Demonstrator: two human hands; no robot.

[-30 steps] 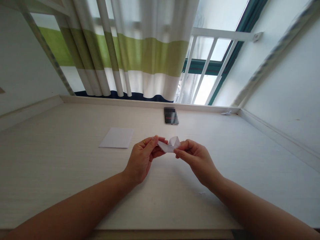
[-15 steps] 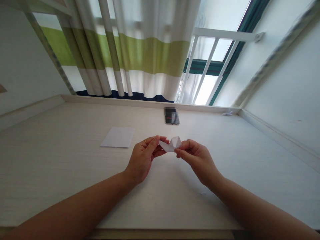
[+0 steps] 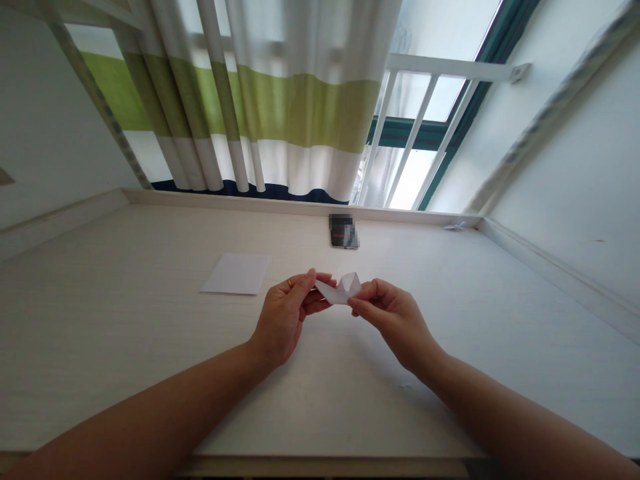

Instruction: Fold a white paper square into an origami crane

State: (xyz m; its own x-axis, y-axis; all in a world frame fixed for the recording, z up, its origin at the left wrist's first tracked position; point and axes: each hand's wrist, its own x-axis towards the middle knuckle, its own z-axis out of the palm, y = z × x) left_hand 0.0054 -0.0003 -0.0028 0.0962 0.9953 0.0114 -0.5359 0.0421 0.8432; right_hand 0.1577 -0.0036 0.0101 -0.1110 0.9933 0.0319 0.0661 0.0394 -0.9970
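Between my two hands, above the pale tabletop, is a small piece of folded white paper (image 3: 344, 290) with a pointed left end and a raised peak on its right. My left hand (image 3: 287, 313), a ring on one finger, pinches the pointed end between thumb and fingers. At the other side my right hand (image 3: 393, 313) grips the lower right edge, thumb in front and fingers behind. The fingertips cover both ends of the paper.
A flat white sheet of paper (image 3: 237, 274) lies left of my hands. Beyond them is a dark, partly blurred object (image 3: 343, 232). A small white folded piece (image 3: 455, 227) sits in the far right corner. A raised ledge (image 3: 280, 203) borders the table (image 3: 125, 320) below a striped curtain (image 3: 305, 107).
The fingers of my left hand have shifted very slightly left along with the folded paper's tip. Both hands keep their grip, and the rest looks the same.
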